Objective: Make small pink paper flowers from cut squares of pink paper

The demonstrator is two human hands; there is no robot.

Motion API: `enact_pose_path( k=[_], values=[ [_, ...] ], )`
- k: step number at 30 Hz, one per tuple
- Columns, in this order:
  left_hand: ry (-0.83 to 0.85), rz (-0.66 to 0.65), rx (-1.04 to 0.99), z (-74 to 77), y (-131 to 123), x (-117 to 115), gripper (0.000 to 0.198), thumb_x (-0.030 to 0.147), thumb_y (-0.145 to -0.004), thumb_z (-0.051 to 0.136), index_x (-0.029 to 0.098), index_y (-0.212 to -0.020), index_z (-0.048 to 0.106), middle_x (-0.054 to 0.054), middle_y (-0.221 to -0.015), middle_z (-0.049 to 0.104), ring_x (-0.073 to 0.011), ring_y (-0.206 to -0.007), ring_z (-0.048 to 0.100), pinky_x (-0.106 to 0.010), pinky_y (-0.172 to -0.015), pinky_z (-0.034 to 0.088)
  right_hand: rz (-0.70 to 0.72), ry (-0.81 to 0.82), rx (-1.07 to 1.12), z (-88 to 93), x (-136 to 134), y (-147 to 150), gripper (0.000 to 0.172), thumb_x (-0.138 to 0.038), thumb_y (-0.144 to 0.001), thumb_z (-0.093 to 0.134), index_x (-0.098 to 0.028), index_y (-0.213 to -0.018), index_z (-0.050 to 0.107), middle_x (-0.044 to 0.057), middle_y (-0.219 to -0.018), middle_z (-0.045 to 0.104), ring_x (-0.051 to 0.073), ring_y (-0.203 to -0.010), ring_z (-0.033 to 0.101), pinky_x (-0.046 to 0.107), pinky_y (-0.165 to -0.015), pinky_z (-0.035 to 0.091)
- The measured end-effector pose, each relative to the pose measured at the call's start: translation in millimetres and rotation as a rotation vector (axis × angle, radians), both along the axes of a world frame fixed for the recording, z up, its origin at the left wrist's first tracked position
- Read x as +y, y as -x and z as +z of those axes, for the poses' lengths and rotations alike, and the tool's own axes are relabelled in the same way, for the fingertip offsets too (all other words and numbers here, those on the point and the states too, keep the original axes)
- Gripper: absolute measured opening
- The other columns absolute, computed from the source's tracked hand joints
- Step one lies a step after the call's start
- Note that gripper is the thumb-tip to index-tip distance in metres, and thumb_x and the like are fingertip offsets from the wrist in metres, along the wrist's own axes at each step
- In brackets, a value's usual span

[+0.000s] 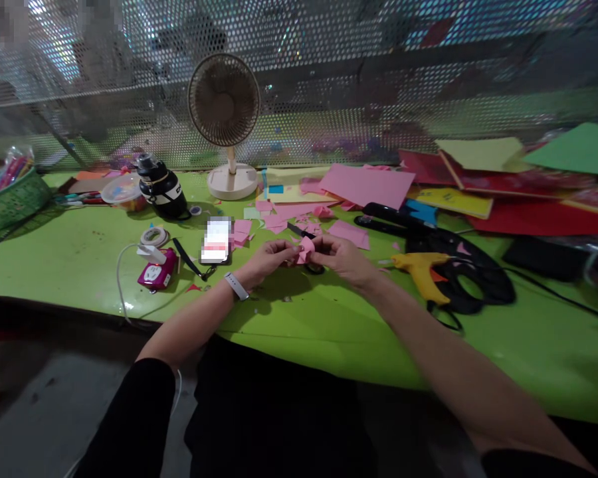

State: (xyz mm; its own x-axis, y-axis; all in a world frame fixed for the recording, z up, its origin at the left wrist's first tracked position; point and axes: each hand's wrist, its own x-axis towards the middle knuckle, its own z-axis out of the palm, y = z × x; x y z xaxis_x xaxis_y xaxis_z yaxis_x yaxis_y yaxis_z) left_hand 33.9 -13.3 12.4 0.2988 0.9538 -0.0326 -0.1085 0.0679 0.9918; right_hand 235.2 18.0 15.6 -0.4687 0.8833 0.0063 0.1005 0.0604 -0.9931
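Head view: left hand [270, 259] and right hand [346, 260] pinch small pink paper piece [305, 249] between fingertips, over worktop [303, 322], right of phone [216, 240]. Scissors [299, 230], partly hidden by hands, also right of phone; glue gun [425, 273] farther right of phone. Step looks like folding or shaping piece; next move seems to call for light, steady pinch.

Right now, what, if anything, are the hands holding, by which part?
A small piece of pink paper, pinched at opposite sides by the left hand and right hand.

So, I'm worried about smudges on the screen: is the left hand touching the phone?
Apart: the head view shows green tabletop between the left hand and the phone.
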Motion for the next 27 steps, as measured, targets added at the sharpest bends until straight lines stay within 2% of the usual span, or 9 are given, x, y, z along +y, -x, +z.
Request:
enact_pose_path(
  k=[8, 16, 22, 27],
  values=[
    [-0.029, -0.009, 0.006, -3.5, 1.3, 1.8, 0.028, 0.041, -0.082, 0.076, 0.015, -0.083, 0.067, 0.000, -0.079, 0.065, -0.0091, -0.070, 0.056, -0.030, -0.075, 0.048, 0.017, -0.033, -0.027, 3.7, -1.4, -1.3, 0.037, -0.045, -0.066, 0.083, -0.021, -0.088, 0.068, 0.004, -0.088, 0.073, 0.019, -0.077, 0.066, 0.039, -0.076, 0.055],
    [-0.032, -0.010, -0.018, -1.3, 1.5, 3.4, 0.035, 0.046, -0.075, 0.082, 0.015, -0.082, 0.068, 0.000, -0.077, 0.066, -0.0081, -0.072, 0.058, -0.028, -0.076, 0.048, 0.003, -0.049, -0.035, 7.7, -3.0, -1.6, 0.032, -0.042, -0.067, 0.082, -0.021, -0.087, 0.069, 0.004, -0.083, 0.073, 0.020, -0.075, 0.066, 0.041, -0.076, 0.055],
    [-0.015, -0.015, -0.022, -2.7, 2.4, 7.2, 0.043, 0.050, -0.067, 0.087, 0.014, -0.082, 0.068, 0.000, -0.078, 0.068, -0.0073, -0.070, 0.059, -0.026, -0.075, 0.048, -0.008, -0.087, -0.007, 3.1, -2.1, -3.0, 0.026, -0.038, -0.070, 0.081, -0.022, -0.087, 0.070, 0.003, -0.084, 0.073, 0.020, -0.077, 0.068, 0.040, -0.078, 0.056],
    [-0.024, -0.050, -0.001, -3.8, 4.6, 8.4, 0.036, 0.045, -0.075, 0.083, 0.014, -0.084, 0.068, 0.000, -0.078, 0.067, -0.0075, -0.069, 0.059, -0.027, -0.074, 0.049, -0.027, -0.092, -0.018, 2.5, -2.9, -1.5, 0.028, -0.040, -0.068, 0.081, -0.021, -0.085, 0.070, 0.004, -0.083, 0.073, 0.021, -0.077, 0.068, 0.041, -0.077, 0.056]
  ],
)
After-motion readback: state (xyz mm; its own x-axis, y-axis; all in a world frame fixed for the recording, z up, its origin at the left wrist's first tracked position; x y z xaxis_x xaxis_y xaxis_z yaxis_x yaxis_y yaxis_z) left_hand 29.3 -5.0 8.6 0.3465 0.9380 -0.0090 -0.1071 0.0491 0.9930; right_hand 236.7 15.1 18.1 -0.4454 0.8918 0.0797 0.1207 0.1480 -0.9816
